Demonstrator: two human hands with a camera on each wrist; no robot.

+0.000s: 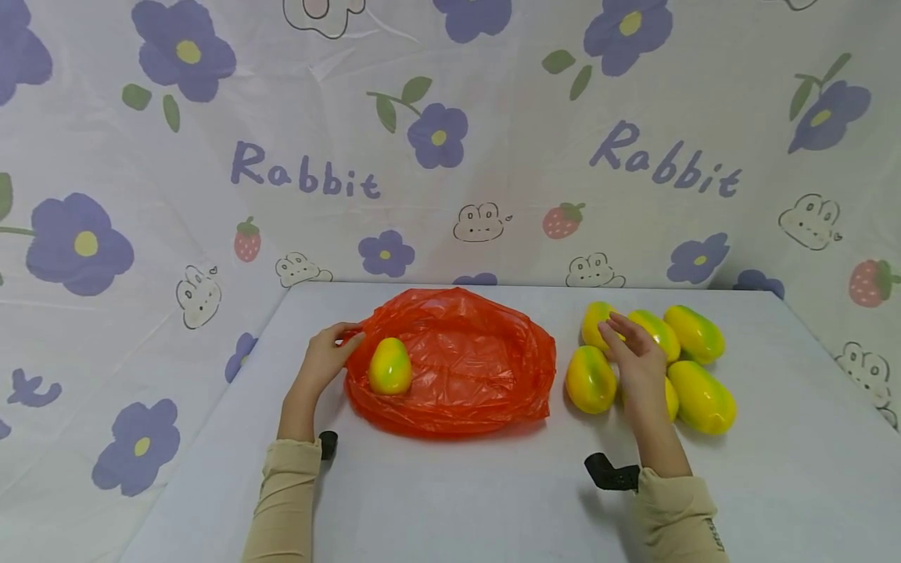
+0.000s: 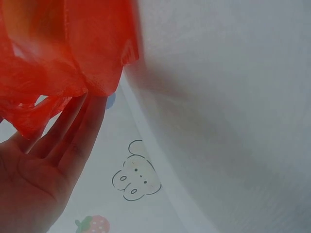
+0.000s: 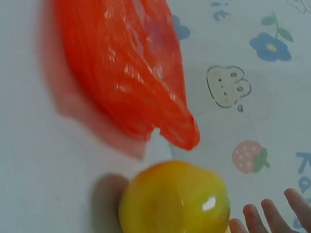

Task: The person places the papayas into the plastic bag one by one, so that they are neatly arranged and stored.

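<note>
A red plastic bag (image 1: 479,367) lies on the white table with its mouth spread wide. Inside it, near the left side, rests one glossy yellow-green mango (image 1: 390,367). My left hand (image 1: 329,356) pinches the bag's left rim; in the left wrist view the fingers (image 2: 80,131) reach behind the red film, which hides their tips. Over the group of mangoes on the right hovers my right hand (image 1: 639,367), fingers extended and holding nothing. The nearest mango (image 1: 591,380) sits just left of it, and another mango (image 1: 598,324) lies partly behind its fingertips.
More mangoes lie to the right, among them one at the back (image 1: 693,334) and one in front (image 1: 701,397). A patterned cloth (image 1: 521,156) hangs behind the table. Black wrist mounts (image 1: 611,473) stick out from both sleeves.
</note>
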